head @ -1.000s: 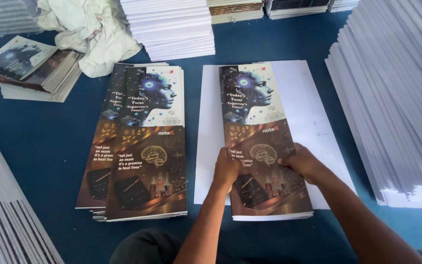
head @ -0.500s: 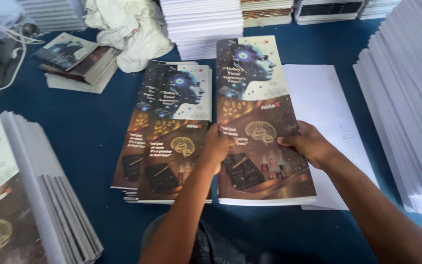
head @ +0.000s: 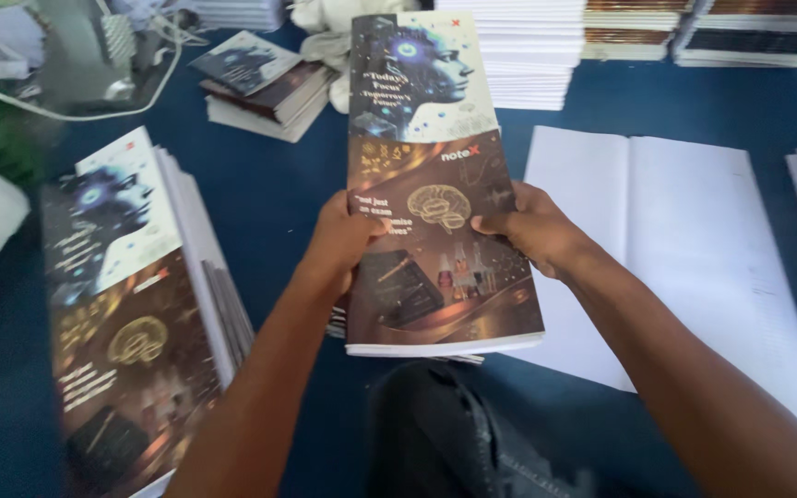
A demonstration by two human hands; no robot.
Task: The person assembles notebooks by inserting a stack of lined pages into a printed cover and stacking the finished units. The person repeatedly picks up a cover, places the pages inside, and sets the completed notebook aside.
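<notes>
Gripping the long cover [head: 435, 194] by both side edges, you had it lifted off the blue desk [head: 269, 194] and held flat out in front of you. Your left hand [head: 343, 242] was clamped on the left edge, thumb on the printed face and the other fingers tucked under where I couldn't see them. Your right hand [head: 532, 226] did the same on the right edge, thumb pressed on top near the brain drawing, the rest curled underneath. So both hands were closed on the cover, not spread.

That cover had the blue robot-like head on its pale upper half and a dark brown lower half with the gold brain. A few more sheets peeked out just below its bottom edge, so it may have been more than one you were holding, hard to tell.

Off to your left sat a stack of the same covers [head: 131, 304], blurry. To your right, a big white sheet [head: 694, 249] lay flat on the desk. Further back were a small pile of booklets [head: 260, 83], a white cloth [head: 325, 28] and stacks of white paper [head: 532, 55].
</notes>
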